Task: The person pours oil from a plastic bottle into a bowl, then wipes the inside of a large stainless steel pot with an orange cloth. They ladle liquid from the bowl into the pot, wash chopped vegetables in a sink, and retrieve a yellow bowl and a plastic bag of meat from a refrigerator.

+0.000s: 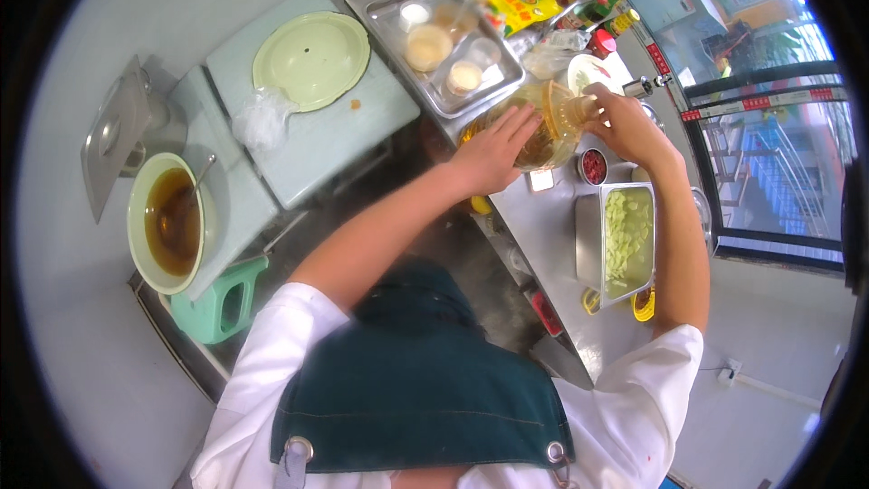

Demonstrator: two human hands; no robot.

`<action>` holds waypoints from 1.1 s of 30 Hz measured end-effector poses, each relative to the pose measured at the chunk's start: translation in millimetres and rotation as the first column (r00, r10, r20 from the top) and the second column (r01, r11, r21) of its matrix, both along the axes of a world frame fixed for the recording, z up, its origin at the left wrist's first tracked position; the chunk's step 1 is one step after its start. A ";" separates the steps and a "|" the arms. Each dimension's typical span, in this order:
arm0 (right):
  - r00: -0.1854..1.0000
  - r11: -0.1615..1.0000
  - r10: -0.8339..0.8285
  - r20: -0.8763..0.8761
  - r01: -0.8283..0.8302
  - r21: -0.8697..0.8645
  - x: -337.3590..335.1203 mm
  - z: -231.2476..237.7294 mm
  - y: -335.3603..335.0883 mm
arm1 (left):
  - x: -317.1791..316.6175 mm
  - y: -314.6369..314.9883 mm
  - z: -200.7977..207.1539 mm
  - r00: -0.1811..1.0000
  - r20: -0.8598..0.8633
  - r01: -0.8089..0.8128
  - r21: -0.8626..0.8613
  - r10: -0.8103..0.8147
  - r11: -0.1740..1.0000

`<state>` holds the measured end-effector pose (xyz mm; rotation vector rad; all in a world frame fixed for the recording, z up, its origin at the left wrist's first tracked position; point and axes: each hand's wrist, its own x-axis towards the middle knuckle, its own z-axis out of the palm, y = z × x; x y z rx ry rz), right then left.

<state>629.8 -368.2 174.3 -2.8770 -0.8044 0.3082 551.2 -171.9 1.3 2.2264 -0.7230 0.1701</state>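
Note:
A large clear plastic jug of golden oil lies tilted across the steel counter's near side, its neck toward the right. My left hand rests on the jug's body with the fingers stretched along it. Around the neck end, my right hand is closed with the fingers bent; whether a cap is in them cannot be made out. Just below the neck stands a small round bowl of chopped red pieces. Beneath my right forearm sits a deep steel pan of pale green chopped vegetable.
A steel tray with several small tubs lies at the far left of the counter. Bottles and a yellow bag stand behind. Leftward, a lidded basin and a bowl of brown liquid sit on white surfaces. A window borders the right.

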 end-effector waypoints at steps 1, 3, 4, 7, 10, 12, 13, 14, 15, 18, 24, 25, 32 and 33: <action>0.999 0.999 0.047 -0.006 -0.046 0.027 0.3 -0.3 -2.0 | -0.6 0.0 0.0 1.000 -0.008 -0.001 -0.003 0.001 1.000; 1.000 0.999 -0.015 0.003 0.015 -0.047 1.3 -3.7 -3.2 | -1.1 -0.6 0.6 0.999 -0.033 0.004 -0.007 -0.004 1.000; 1.000 0.999 -0.008 0.012 0.009 -0.046 2.8 -6.1 -2.1 | -1.2 -1.4 1.2 0.999 -0.053 0.001 -0.011 -0.002 1.000; 0.997 0.981 -0.041 0.063 0.052 -0.189 7.7 -10.2 2.4 | -2.6 -5.5 3.1 0.997 -0.068 -0.034 -0.017 0.032 0.999; 0.991 0.985 -0.069 0.115 0.086 -0.152 4.7 -10.4 9.1 | -12.1 -8.6 0.3 0.993 -0.082 -0.086 -0.048 0.082 0.995; 0.955 0.978 0.037 0.296 0.027 -0.209 -5.0 -13.3 17.1 | -26.8 -6.1 -10.7 0.988 -0.128 -0.102 -0.110 0.088 0.989; 0.906 0.975 0.114 0.407 -0.024 -0.220 -13.9 -16.2 21.3 | -41.5 -3.5 -20.3 0.983 -0.169 -0.102 -0.156 0.075 0.982; 0.843 0.971 0.183 0.506 -0.076 -0.225 -24.7 -22.7 28.1 | -57.8 -0.3 -32.1 0.979 -0.196 -0.101 -0.216 0.058 0.971; 0.969 0.998 -0.012 0.246 0.025 -0.049 -34.5 -24.3 32.4 | -75.4 6.1 -46.8 0.971 -0.228 -0.121 -0.240 0.065 0.963; 0.954 0.895 -0.225 -0.198 0.283 0.344 -63.0 -39.1 55.4 | -136.3 27.9 -101.0 0.871 -0.452 -0.255 -0.075 0.195 0.964; 0.726 0.572 -0.261 -0.636 0.647 0.505 -100.2 -17.6 63.4 | -269.0 92.3 -194.8 0.637 -0.667 -0.458 0.075 0.386 0.886; 0.748 0.625 -0.184 -0.638 0.590 0.511 -112.0 -16.8 61.5 | -289.7 103.1 -204.3 0.614 -0.664 -0.497 0.097 0.428 0.862; 0.619 0.471 -0.013 -0.785 0.696 0.542 -153.6 -17.7 35.5 | -390.1 133.9 -226.5 0.066 -0.806 -0.698 0.384 0.588 0.605; 0.593 0.454 -0.022 -0.805 0.723 0.521 -150.5 -30.5 35.7 | -389.2 131.6 -227.9 0.101 -0.843 -0.701 0.317 0.529 0.639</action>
